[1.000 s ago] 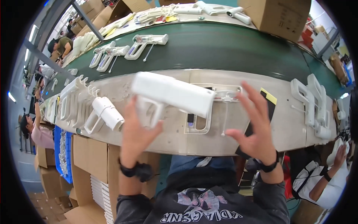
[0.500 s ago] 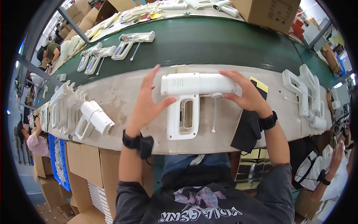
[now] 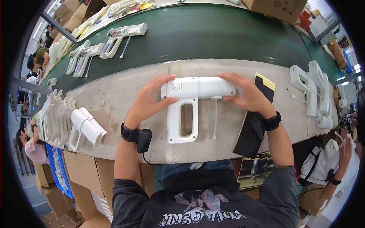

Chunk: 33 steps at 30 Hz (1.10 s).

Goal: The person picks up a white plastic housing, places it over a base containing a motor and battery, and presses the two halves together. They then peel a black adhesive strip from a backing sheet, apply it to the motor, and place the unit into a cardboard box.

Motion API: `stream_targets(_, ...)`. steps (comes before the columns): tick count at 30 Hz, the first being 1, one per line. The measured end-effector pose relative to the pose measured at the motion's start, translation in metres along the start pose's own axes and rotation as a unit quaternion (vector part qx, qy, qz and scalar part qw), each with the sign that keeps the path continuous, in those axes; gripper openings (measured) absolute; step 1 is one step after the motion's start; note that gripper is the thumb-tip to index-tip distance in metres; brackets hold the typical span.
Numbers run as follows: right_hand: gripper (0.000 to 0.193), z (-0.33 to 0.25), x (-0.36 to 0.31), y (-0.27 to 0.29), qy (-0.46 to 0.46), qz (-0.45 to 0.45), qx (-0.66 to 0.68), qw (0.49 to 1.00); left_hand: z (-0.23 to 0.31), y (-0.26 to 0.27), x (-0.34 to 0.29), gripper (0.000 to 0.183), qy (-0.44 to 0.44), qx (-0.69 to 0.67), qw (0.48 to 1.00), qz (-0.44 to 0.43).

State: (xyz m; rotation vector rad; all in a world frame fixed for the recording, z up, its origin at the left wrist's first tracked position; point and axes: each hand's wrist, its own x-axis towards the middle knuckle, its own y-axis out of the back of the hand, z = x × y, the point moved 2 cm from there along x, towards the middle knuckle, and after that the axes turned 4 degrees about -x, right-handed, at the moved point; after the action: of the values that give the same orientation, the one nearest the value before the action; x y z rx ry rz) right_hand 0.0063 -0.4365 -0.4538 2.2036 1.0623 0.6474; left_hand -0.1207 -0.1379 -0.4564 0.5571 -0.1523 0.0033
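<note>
A white gun-shaped plastic housing (image 3: 183,121), with a looped handle and a patch of small perforations, lies on the worktable in front of me. My left hand (image 3: 149,99) closes on its left end, thumb against the body and fingers along the top edge. Around the opposite, rounded end curl the fingers and thumb of my right hand (image 3: 247,93). A thin white rod (image 3: 215,119) with a small knob hangs down from the barrel near my right thumb.
A row of white housing shells (image 3: 57,117) stands at the left, and finished-looking units (image 3: 313,89) lie at the right. Open assemblies (image 3: 121,38) sit on the green conveyor belt (image 3: 182,34). Beside my right wrist is a black flat object (image 3: 253,127). Other people work at both sides.
My left hand has moved from beside the housing onto its left end. The handle opening now shows the tabletop instead of an inner edge. Assemblies on the belt sit further left.
</note>
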Motion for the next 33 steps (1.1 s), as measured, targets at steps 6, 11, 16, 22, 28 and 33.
stream_targets(6, 0.076, 0.0, -0.004, -0.006, -0.017, 0.006, 0.013, 1.0, 0.001, -0.001, 0.003, 0.06, -0.004, -0.013, 1.0, -0.025)
stream_targets(11, 0.075, -0.001, -0.003, -0.003, -0.034, -0.015, 0.012, 0.999, 0.01, 0.002, 0.008, 0.062, 0.017, 0.002, 0.998, -0.057)
stream_targets(16, 0.076, 0.0, -0.001, -0.003, -0.03, -0.015, 0.002, 0.999, 0.015, 0.005, 0.011, 0.06, 0.002, 0.026, 0.998, -0.061)
stream_targets(22, 0.073, -0.007, 0.0, 0.007, -0.012, 0.01, 0.007, 1.0, 0.023, 0.012, 0.009, 0.062, -0.004, 0.016, 0.998, -0.056)
stream_targets(28, 0.073, -0.005, 0.0, 0.006, -0.016, 0.006, 0.023, 1.0, 0.025, 0.011, 0.01, 0.062, -0.023, 0.011, 0.999, -0.045)
stream_targets(33, 0.075, 0.003, -0.001, -0.003, -0.012, 0.012, 0.027, 0.999, 0.019, 0.007, 0.011, 0.061, -0.018, 0.028, 0.998, -0.048)
